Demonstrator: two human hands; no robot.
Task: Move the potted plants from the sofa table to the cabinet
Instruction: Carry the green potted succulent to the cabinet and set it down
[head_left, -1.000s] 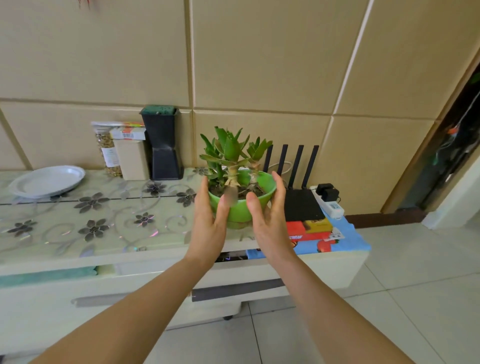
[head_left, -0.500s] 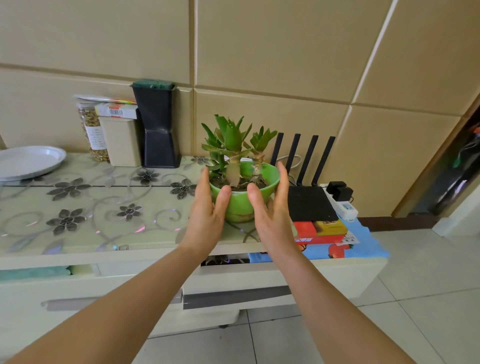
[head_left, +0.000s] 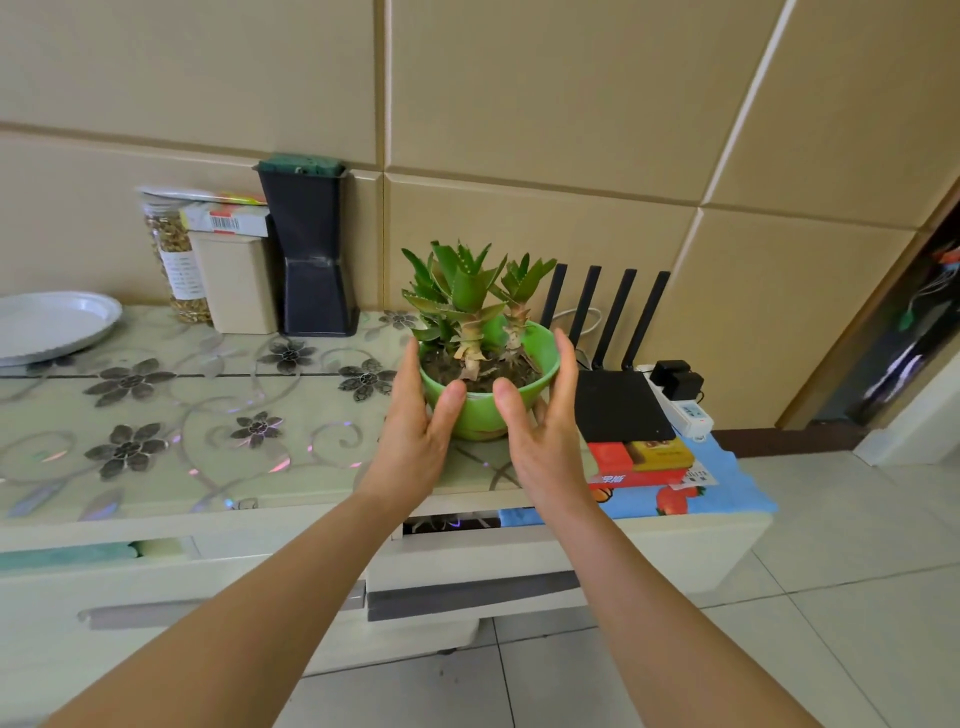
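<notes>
Head view: looks down at a cabinet top and two bare forearms reaching forward.
Potted plant (head_left: 480, 317): spiky green succulent in a green pot (head_left: 480, 415), standing upright on the cabinet (head_left: 156, 452), toward its right part, near the front edge.
Left hand (head_left: 421, 426): against the pot's left side. Fingers straight and held together, pointing up along the pot wall. Thumb spread wide, its tip on the front rim. Not curled round the pot; palm and fingers lie flat to it.
Right hand (head_left: 543, 426): mirror of the left, on the pot's right side. Fingers straight and upright beside the rim, thumb tip on the front rim, close to the left thumb. Whether the palm presses the pot or stands just off it, cannot tell.
Cabinet top: glass with a flower pattern.
Router (head_left: 615, 389): black, four antennas up, just right of the pot, lying on a red box (head_left: 623, 462).
Power strip (head_left: 685, 410): white, right of the router.
Back row: dark container (head_left: 311, 249), beige box (head_left: 236, 280), jar (head_left: 176, 260) against the wall.
Plate (head_left: 52, 325): white, far left.
</notes>
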